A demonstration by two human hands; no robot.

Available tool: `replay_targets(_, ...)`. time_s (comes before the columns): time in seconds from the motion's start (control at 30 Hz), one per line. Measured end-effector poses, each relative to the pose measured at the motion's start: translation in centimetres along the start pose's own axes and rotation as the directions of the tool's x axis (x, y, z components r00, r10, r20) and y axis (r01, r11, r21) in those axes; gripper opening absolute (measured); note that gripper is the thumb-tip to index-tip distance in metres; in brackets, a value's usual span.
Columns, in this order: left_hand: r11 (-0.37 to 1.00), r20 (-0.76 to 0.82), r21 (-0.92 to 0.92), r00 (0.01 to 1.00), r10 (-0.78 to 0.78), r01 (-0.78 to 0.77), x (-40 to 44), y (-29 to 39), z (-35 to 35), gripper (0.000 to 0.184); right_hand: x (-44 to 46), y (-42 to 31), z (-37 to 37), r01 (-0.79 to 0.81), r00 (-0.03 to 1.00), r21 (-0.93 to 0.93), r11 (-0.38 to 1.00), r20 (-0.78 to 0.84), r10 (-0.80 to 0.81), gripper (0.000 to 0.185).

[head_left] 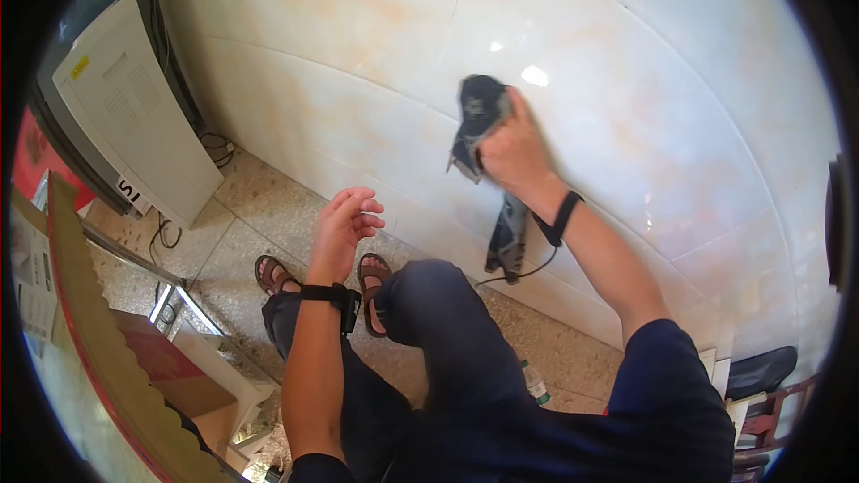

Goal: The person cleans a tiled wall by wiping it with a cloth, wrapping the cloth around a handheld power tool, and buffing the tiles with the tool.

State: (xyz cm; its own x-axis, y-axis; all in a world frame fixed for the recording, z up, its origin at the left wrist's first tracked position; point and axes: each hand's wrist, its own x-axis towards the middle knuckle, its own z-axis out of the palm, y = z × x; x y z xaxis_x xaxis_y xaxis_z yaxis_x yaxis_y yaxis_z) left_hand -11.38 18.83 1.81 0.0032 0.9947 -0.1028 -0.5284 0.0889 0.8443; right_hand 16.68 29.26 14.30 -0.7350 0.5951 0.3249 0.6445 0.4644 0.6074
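My right hand [517, 150] grips a dark grey and black cloth [483, 105] against the pale tiled wall [376, 54]. Part of the cloth bunches above the fingers, and a longer end hangs below the wrist. The cloth and hand are slightly blurred. My left hand [345, 225] is held up over the floor near the wall's foot, its fingers loosely curled and apart, with nothing seen in it. Each wrist wears a black band, and a thin cable hangs from the right one.
A white cabinet-like box [134, 107] stands by the wall at the left, with black cables [217, 148] behind it. A glass-and-metal frame [192, 304] is at lower left. A plastic bottle [535, 383] stands on the speckled floor [573, 353] beside my leg. A dark chair [769, 411] is at lower right.
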Motion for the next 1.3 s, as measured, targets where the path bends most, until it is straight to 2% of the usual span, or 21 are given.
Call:
replay_targets(0.03, 1.0, 0.001, -0.003, 1.0, 0.0, 0.0, 0.0, -0.1, 0.0, 0.025, 1.3, -0.9, -0.5, 0.071, 0.996, -0.057, 0.996, -0.047, -0.074, 0.014)
replay_targets(0.1, 0.999, 0.059, 0.019, 0.998, -0.033, 0.032, 0.1, -0.1, -0.1, 0.025, 3.9, -2.5, 1.6, 0.175, 0.954, 0.071, 0.982, -0.26, -0.152, 0.014)
replay_targets(0.2, 0.998, -0.036, 0.059, 0.999, 0.012, -0.01, 0.6, -0.4, -1.2, 0.026, 5.7, -4.6, 3.0, 0.212, 0.964, 0.019, 0.977, -0.165, -0.207, 0.015)
replay_targets(0.33, 0.999, -0.065, 0.031, 0.998, 0.011, -0.009, 0.2, 0.1, -1.2, 0.025, 3.7, -3.3, 3.1, 0.261, 0.942, 0.092, 0.961, -0.241, -0.233, 0.014)
replay_targets(0.4, 0.997, -0.038, 0.075, 0.999, 0.013, -0.01, 0.2, -0.1, -1.2, 0.029, 0.5, -2.0, 2.0, 0.203, 0.976, 0.097, 0.974, -0.098, -0.194, 0.019)
replay_targets(0.43, 0.998, -0.041, 0.064, 0.999, 0.013, -0.01, 0.1, -0.1, -1.0, 0.029, -1.1, -1.2, 1.2, 0.212, 0.974, 0.094, 0.973, -0.094, -0.204, 0.019)
replay_targets(0.5, 0.997, -0.004, 0.077, 1.0, 0.03, -0.03, -0.5, 0.0, -0.7, 0.027, -3.5, -0.2, -0.1, 0.159, 0.958, 0.121, 0.98, -0.26, -0.123, 0.024)
replay_targets(0.63, 1.0, 0.005, 0.013, 1.0, 0.023, -0.023, -0.2, 0.1, -0.4, 0.026, -4.1, -0.4, 0.9, 0.132, 0.976, 0.069, 0.989, -0.184, -0.117, 0.027)
replay_targets(0.73, 1.0, 0.009, -0.01, 1.0, 0.025, -0.025, 0.0, 0.0, -0.5, 0.026, -1.8, -2.3, 3.0, 0.191, 0.979, 0.025, 0.981, -0.084, -0.188, 0.021)
replay_targets(0.77, 1.0, 0.015, 0.001, 1.0, 0.02, -0.02, 0.0, -0.1, -0.6, 0.027, -0.8, -3.1, 3.7, 0.223, 0.969, 0.044, 0.974, -0.122, -0.216, 0.017)
replay_targets(0.83, 1.0, 0.022, 0.016, 1.0, 0.018, -0.019, 0.1, -0.6, -0.8, 0.028, 1.5, -4.9, 3.9, 0.281, 0.958, 0.135, 0.95, 0.022, -0.286, 0.016)
replay_targets(0.87, 0.999, 0.052, 0.046, 0.999, 0.011, -0.013, 0.2, -1.1, -1.1, 0.029, 2.7, -6.0, 4.9, 0.277, 0.959, 0.14, 0.951, 0.015, -0.282, 0.016)
replay_targets(0.93, 0.996, 0.079, 0.086, 0.997, 0.016, -0.023, 0.3, -1.2, -1.6, 0.03, 5.1, -8.0, 6.0, 0.241, 0.942, 0.206, 0.948, -0.286, -0.178, 0.01)
replay_targets(0.97, 0.991, 0.118, 0.136, 0.993, -0.021, 0.005, 0.4, -1.3, -1.6, 0.036, 5.9, -8.6, 5.6, 0.24, 0.94, 0.204, 0.949, -0.294, -0.175, 0.01)
replay_targets(1.03, 0.98, 0.159, 0.196, 0.985, -0.07, 0.038, 0.4, -1.9, -0.8, 0.043, 7.0, -9.1, 2.6, 0.088, 0.966, 0.301, 0.95, -0.259, -0.008, 0.015)
replay_targets(1.1, 0.961, 0.058, 0.272, 0.997, 0.046, -0.06, 0.4, -2.3, 0.5, 0.06, 8.1, -10.3, 0.1, 0.049, 0.919, 0.396, 0.917, -0.377, 0.114, 0.016)
replay_targets(1.13, 0.97, 0.076, 0.239, 0.997, 0.033, -0.05, 0.2, -2.0, 1.3, 0.071, 9.0, -11.4, -0.9, 0.04, 0.901, 0.474, 0.879, -0.398, 0.174, 0.016)
replay_targets(1.17, 0.966, 0.086, 0.255, 0.996, 0.03, -0.051, 0.5, -2.5, 1.3, 0.071, 9.7, -12.8, -1.8, 0.035, 0.879, 0.55, 0.834, -0.415, 0.237, 0.016)
replay_targets(1.23, 0.984, 0.036, 0.011, 0.984, 0.175, -0.176, 2.2, -4.8, 0.5, 0.059, 9.8, -15.9, -3.3, 0.097, 0.921, 0.561, 0.822, -0.364, 0.14, 0.016)
replay_targets(1.27, 0.969, 0.017, -0.098, 0.973, 0.229, -0.226, 2.9, -5.5, 0.2, 0.057, 9.0, -16.7, -4.4, 0.084, 0.915, 0.563, 0.822, -0.37, 0.159, 0.016)
replay_targets(1.3, 0.946, 0.006, -0.187, 0.963, 0.27, -0.264, 3.2, -6.0, -0.2, 0.054, 8.0, -17.7, -5.5, 0.157, 0.942, 0.537, 0.829, -0.335, 0.039, 0.015)
